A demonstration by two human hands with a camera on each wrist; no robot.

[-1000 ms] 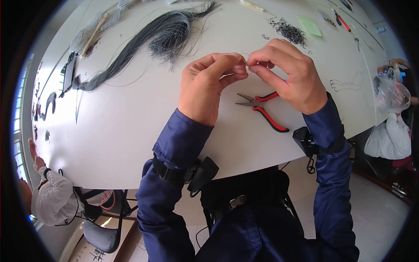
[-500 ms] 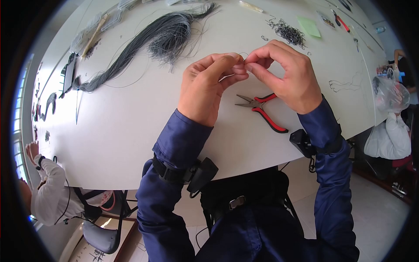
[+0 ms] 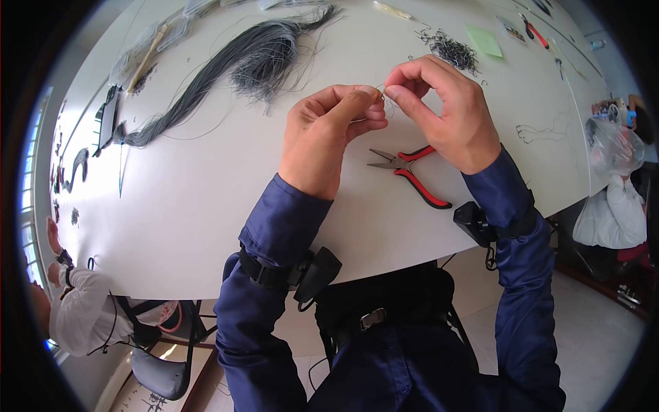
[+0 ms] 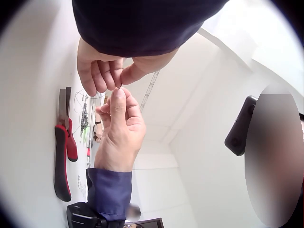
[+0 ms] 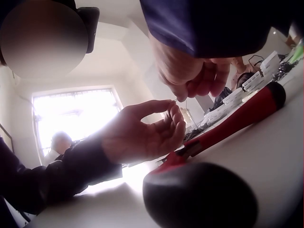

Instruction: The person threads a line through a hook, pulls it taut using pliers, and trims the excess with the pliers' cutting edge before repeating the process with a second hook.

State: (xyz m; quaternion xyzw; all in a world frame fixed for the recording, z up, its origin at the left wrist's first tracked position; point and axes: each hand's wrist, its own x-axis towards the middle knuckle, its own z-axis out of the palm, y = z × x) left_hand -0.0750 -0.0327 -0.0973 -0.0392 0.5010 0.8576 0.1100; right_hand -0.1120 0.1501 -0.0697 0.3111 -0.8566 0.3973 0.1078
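Note:
My left hand (image 3: 319, 134) pinches a tiny gold-coloured piece (image 3: 379, 97) between thumb and forefinger, over the white table. Close on its right, my right hand (image 3: 449, 113) has thumb and forefinger together on a thin line, whose fine loop (image 4: 80, 99) hangs beside the fingers in the left wrist view. The fingertips cover most of the small piece. Below the hands lie needle-nose pliers (image 3: 401, 163) with red and black handles, jaws spread. In the right wrist view, the left hand (image 5: 147, 135) and the right hand (image 5: 190, 76) almost meet at the fingertips.
A long bundle of grey strands (image 3: 206, 79) lies at the back left. Beyond the right hand are a heap of small dark hooks (image 3: 453, 55), a green note (image 3: 486, 41) and red-handled pliers (image 3: 535, 31). Thin bent lines (image 3: 539, 134) lie at right. Other people sit at both table ends.
The right hand has shifted slightly left and up, and its fingertips now stand a little farther from the left ones. The left hand keeps its pinch, almost still.

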